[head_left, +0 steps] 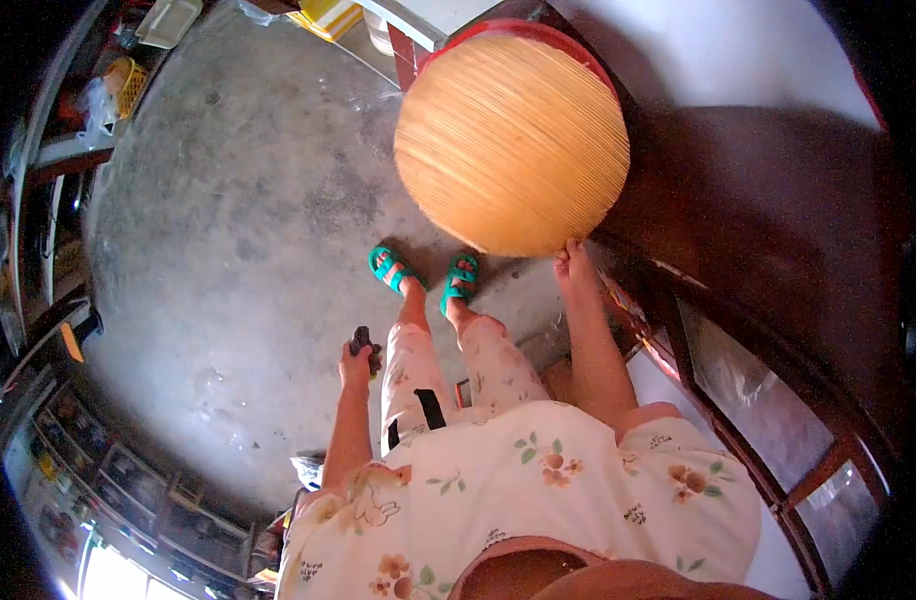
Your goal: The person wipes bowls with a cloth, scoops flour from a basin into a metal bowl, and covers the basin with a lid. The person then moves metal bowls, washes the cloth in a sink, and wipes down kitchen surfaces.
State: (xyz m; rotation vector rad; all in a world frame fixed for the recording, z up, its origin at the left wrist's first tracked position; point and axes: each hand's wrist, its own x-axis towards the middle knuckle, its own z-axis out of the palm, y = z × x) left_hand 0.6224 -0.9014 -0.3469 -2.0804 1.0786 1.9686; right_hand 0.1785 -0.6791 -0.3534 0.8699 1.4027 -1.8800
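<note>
Round slatted disc (513, 145) sits just beyond my right hand (571, 263), which looks pinched on its near edge; left hand (355, 364) grips some dark object (360, 338). I'd call this edge-gripping; any lift needs that pinch firm.

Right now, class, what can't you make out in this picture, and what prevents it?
All in the head view:
Most of the red-rimmed thing: hidden by the round slatted disc.
What the dark object is: too small, partly covered by the left hand.
The yellow item: cut off by the top edge.
</note>
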